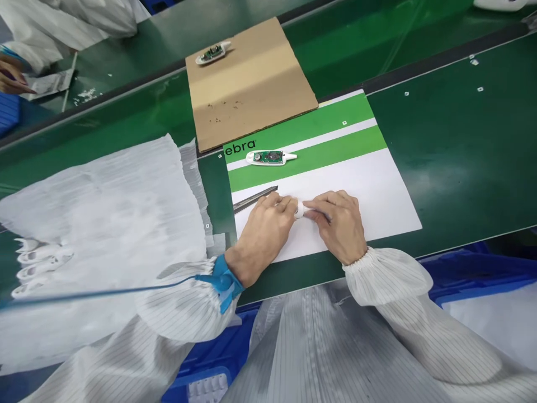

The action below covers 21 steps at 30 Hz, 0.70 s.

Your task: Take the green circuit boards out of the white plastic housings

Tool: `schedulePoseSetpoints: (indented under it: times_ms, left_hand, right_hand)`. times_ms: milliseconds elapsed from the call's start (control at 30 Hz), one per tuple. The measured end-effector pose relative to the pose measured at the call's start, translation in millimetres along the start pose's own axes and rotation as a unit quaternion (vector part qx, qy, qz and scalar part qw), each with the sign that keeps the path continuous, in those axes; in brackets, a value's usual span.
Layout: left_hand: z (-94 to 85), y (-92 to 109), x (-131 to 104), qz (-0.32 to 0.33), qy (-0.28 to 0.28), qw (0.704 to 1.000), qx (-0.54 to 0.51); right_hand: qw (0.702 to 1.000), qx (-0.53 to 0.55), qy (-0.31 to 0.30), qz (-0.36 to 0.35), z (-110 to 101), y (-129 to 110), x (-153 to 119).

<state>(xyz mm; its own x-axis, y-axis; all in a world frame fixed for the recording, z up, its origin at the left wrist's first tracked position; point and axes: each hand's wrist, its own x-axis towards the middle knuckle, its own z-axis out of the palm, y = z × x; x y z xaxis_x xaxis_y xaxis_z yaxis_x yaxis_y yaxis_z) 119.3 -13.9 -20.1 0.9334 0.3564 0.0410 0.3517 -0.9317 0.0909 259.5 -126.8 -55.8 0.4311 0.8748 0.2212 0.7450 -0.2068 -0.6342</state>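
My left hand (271, 226) and my right hand (339, 221) meet over the white lower part of a printed sheet (377, 184). Between them is a small white plastic housing (299, 210), mostly covered by my fingers. The left fingers are wrapped round its body, while the right thumb and fingers pinch its narrow end. Just beyond, an open white housing with a green circuit board (271, 158) lies on the sheet's green stripe. A pair of dark metal tweezers (255, 198) rests beside my left hand, its rear part running to the sheet's left edge.
Behind the sheet, a cardboard piece (251, 84) carries another open housing with a board (213, 53). White foam sheeting (117, 212) covers the bench at left. A blue wrist strap cord (126, 291) runs off left. Another person's hand (14, 78) shows at the far left.
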Motion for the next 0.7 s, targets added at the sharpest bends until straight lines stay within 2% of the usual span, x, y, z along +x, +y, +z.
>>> schedulePoseSetpoints:
  times_ms: [167,333,433,500,633,700]
  left_hand:
    - [1.6,-2.0,-1.3,-0.008,-0.001,0.999,-0.043]
    - [-11.2,-9.0,-1.3,-0.131,-0.022,0.976,-0.171]
    - [-13.4,-7.5,0.3,-0.128,-0.021,0.963,-0.235]
    - [-8.2,-4.1,0.5,-0.116,-0.018,0.96,-0.253]
    - [8.8,2.8,-3.8,-0.132,0.058,0.956,-0.256]
    - [14.7,2.6,-7.4,-0.116,0.073,0.955,-0.264]
  right_hand:
    - [1.0,-0.012,-0.024,0.009,2.3,-6.9,3.0]
    - [0.997,-0.08,0.019,-0.006,14.3,-18.7,6.7]
    - [0.994,-0.105,0.003,-0.009,17.4,-20.6,4.9]
    - [0.993,-0.114,-0.002,-0.008,18.5,-21.1,2.3]
    - [0.994,-0.112,0.018,-0.008,21.4,-22.3,-1.4]
    - [0.994,-0.109,0.011,-0.004,20.8,-20.9,-0.3]
